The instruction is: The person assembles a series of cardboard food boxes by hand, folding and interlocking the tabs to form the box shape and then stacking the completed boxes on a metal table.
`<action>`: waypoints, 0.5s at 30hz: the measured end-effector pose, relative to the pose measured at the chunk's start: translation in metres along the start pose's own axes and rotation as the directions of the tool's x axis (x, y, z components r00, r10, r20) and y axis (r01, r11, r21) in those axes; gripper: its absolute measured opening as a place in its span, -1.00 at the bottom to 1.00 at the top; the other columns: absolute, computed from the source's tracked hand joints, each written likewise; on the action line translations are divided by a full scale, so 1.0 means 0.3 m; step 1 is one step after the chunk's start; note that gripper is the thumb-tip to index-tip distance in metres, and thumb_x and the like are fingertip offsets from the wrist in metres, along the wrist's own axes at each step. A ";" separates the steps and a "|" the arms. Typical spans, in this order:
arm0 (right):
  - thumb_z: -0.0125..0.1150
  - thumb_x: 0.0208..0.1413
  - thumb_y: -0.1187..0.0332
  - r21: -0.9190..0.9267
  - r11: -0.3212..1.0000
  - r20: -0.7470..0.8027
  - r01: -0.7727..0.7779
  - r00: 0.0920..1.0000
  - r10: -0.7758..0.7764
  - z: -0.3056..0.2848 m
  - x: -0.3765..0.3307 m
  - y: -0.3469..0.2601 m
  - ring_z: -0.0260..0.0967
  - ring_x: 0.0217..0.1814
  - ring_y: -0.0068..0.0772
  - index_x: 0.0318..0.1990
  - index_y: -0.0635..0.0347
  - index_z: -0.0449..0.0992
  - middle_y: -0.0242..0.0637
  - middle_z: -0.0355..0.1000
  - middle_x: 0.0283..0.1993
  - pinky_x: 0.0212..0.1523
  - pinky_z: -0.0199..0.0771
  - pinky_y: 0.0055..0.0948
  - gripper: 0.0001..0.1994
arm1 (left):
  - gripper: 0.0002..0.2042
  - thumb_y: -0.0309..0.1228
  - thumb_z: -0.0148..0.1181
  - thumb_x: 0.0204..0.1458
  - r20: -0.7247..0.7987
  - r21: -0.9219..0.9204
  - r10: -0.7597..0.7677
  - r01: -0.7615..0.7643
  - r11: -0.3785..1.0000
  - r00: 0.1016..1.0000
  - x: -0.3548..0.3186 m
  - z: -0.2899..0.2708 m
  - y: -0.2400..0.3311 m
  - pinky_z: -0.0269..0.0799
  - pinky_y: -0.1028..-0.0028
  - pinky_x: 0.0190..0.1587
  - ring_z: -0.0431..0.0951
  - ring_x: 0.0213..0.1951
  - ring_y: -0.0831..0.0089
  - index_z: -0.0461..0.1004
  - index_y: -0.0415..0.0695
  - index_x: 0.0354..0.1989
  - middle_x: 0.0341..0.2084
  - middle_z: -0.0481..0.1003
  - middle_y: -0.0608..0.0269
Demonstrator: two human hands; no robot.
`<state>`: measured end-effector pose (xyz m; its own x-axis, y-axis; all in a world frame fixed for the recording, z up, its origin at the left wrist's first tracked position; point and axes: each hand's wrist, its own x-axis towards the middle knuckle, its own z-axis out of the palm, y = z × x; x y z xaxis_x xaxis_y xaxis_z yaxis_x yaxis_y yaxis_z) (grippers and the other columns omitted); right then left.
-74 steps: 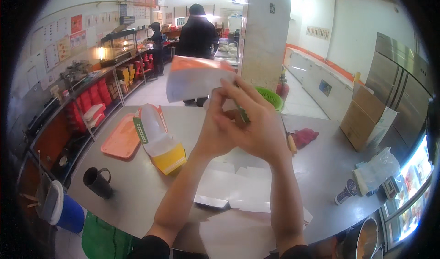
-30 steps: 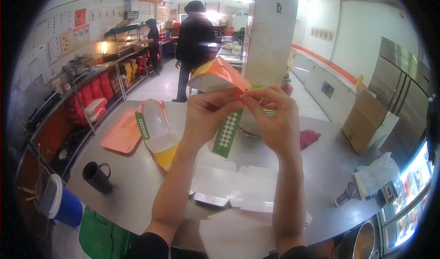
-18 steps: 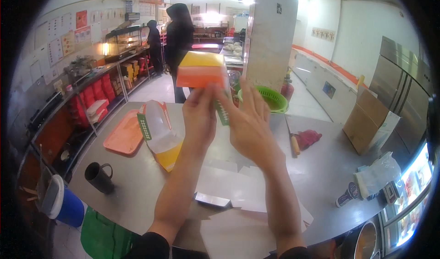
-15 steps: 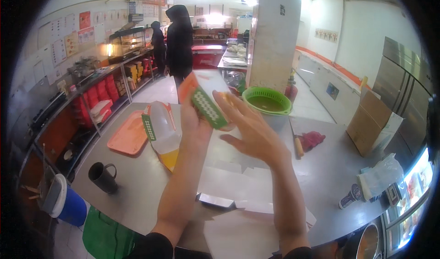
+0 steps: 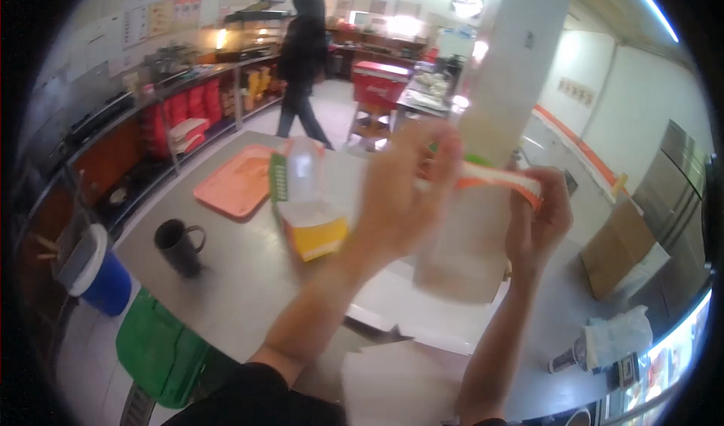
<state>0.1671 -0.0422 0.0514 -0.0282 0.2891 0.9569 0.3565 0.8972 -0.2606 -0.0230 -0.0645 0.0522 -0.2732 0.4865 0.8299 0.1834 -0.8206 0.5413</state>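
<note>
Both my hands hold a paperboard food box up over the table, its white-grey side toward me and an orange strip along its top edge. My left hand is at its upper left, the fingers smeared by motion but closed about the edge. On the right edge, my right hand grips with bent fingers. Beneath lie flat white paperboard blanks, with more white sheets nearer me. Left of my left forearm rests another opened box, green and yellow outside.
An orange tray and a dark mug stand on the left of the steel table. To the right are a brown carton, a plastic bag and a cup. Beyond the table a person in black walks.
The held box has moved right and turned, so its pale side shows instead of the green patterned one. My right hand has shifted to its right edge. My view has swung left; the person has stepped.
</note>
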 end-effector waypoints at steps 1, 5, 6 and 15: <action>0.26 0.09 0.55 -0.063 0.998 0.076 -0.003 0.997 0.008 0.042 -0.001 -0.075 0.47 -0.15 -0.43 -0.10 0.33 0.48 -0.29 0.47 -0.28 -0.09 0.47 -0.45 -0.78 | -0.63 -0.20 0.01 0.43 0.127 -0.030 0.005 -0.001 1.000 0.992 -0.020 0.003 -0.067 0.39 0.45 -0.38 0.55 -0.40 0.55 0.57 -0.23 -0.29 -0.49 0.60 0.27; 0.24 0.21 0.25 0.040 0.992 0.029 -0.119 0.993 0.118 0.108 0.000 -0.255 0.46 -0.13 -0.44 0.08 0.30 0.44 -0.33 0.50 -0.18 -0.08 0.48 -0.39 -0.62 | -0.64 -0.21 0.02 0.43 -0.062 -0.274 0.028 -0.044 0.961 0.998 -0.037 0.083 -0.063 0.23 0.42 -0.44 0.33 -0.45 0.66 0.48 -0.23 -0.34 -0.62 0.37 0.41; 0.20 0.27 0.14 0.163 0.963 0.073 -0.213 0.976 0.204 0.093 -0.007 -0.221 0.46 -0.10 -0.44 0.12 0.32 0.43 -0.33 0.51 -0.14 -0.06 0.47 -0.41 -0.56 | -0.66 -0.24 0.04 0.42 -0.116 -0.270 -0.014 -0.018 0.963 0.993 -0.022 0.068 -0.054 0.22 0.43 -0.44 0.29 -0.46 0.66 0.47 -0.23 -0.35 -0.63 0.33 0.42; -0.07 0.52 0.23 0.099 0.959 0.054 -0.266 0.964 0.262 0.050 -0.046 -0.115 0.43 -0.14 -0.54 -0.05 0.33 0.55 -0.35 0.52 -0.19 -0.11 0.43 -0.51 -0.66 | -0.79 -0.36 0.17 0.33 0.214 -0.150 0.240 -0.211 0.966 0.947 0.027 -0.090 -0.017 0.23 0.46 -0.45 0.34 -0.47 0.65 0.50 -0.26 -0.30 -0.56 0.42 0.37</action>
<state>0.1411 -0.0722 0.0453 0.0161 0.5313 0.8470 0.2569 0.8165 -0.5171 -0.0516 -0.0646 0.0524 -0.0120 0.3279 0.9446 0.0931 -0.9402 0.3275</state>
